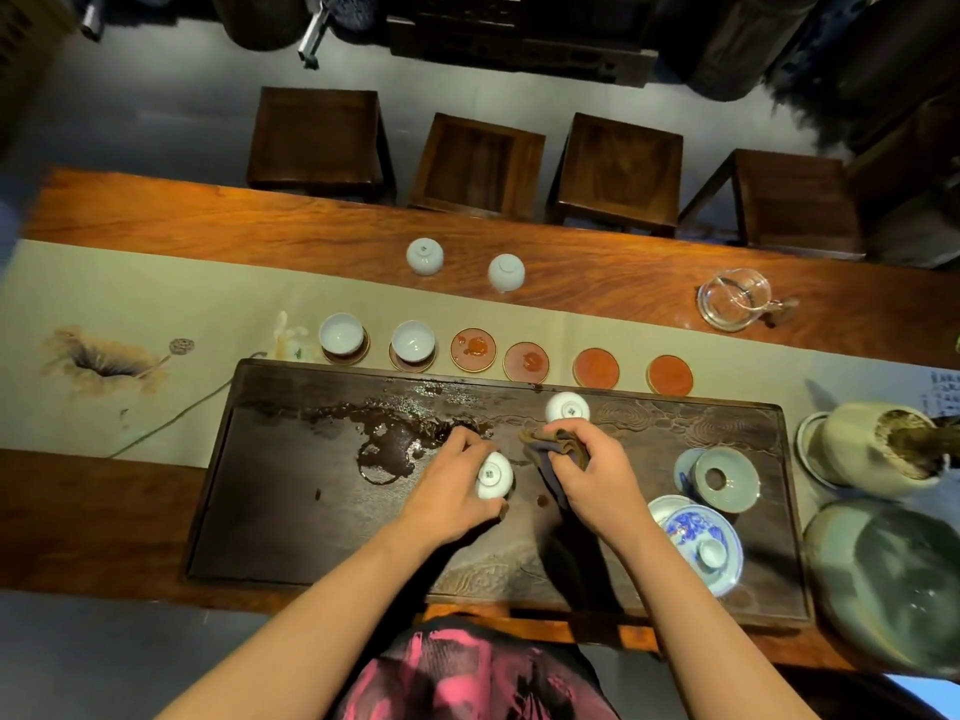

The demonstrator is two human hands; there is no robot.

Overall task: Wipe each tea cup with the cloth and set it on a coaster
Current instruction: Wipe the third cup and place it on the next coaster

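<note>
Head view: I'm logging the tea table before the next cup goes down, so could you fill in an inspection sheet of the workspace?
Surface: dark carved tea tray on a wooden table with a painted runner; wet patch on the tray.
Job's things: six coasters; two upright cups on the leftmost, four bare. Upturned cup on the tray; two more beyond the runner.
Clutter: glass pitcher, lidded bowl, strainer, large pots at right.
Hands: left hand grips an upturned cup; right hand holds the cloth.
Cables: nothing seen.
Surroundings: four stools across the table.
</note>
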